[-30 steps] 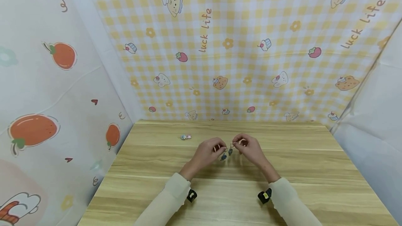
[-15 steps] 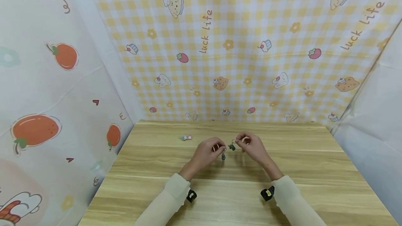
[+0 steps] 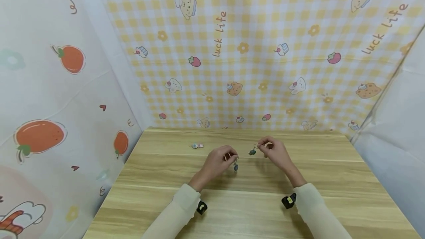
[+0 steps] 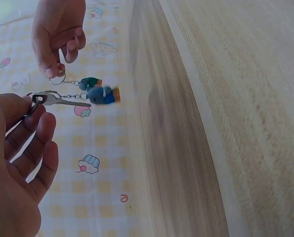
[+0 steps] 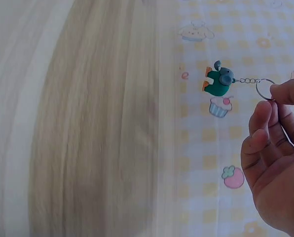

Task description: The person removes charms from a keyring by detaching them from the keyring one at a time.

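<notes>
In the head view my left hand [image 3: 218, 160] pinches a split ring between thumb and fingertips over the table's middle. From that ring hang a silver key [image 4: 70, 102] and a blue animal-figure keychain [image 4: 101, 96] on a short chain, seen in the left wrist view. Right of it, my right hand [image 3: 276, 154] pinches the ring of another keychain, a green and grey elephant figure [image 5: 219, 81] with orange feet. That elephant dangles from its chain above the wood, apart from the left hand's keychain.
A small blue, white and pink trinket [image 3: 197, 145] lies on the wooden table [image 3: 232, 213] towards the back left. Behind the table hangs a yellow checked curtain [image 3: 242, 69]; a patterned white sheet [image 3: 83, 91] borders the left side.
My right hand has moved right and slightly back with the green elephant keychain, widening the gap between the two keychains. My left hand stays nearly in place while its keychain swings a little.
</notes>
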`<action>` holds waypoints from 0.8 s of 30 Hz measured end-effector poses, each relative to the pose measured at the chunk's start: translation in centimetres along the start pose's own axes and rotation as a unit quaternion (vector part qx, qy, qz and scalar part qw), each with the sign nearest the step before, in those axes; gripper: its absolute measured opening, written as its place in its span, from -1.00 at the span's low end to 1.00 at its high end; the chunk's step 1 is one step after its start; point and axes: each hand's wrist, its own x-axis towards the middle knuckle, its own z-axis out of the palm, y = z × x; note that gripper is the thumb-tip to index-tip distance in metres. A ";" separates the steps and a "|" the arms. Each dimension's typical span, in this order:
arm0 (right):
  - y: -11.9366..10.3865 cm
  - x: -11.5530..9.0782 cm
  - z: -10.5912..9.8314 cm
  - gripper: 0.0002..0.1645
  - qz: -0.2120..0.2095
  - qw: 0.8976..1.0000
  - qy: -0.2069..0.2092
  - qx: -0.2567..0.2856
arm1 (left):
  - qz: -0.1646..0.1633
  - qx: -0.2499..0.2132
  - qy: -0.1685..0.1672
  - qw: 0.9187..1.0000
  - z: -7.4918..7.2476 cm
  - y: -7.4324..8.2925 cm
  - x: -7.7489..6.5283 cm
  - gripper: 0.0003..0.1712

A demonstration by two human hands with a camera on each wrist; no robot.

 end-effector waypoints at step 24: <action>1.5 1.2 -3.4 -0.69 0.037 0.998 0.014 -0.049 | -0.002 -0.009 0.005 1.000 -0.5 0.0 -0.3 -0.96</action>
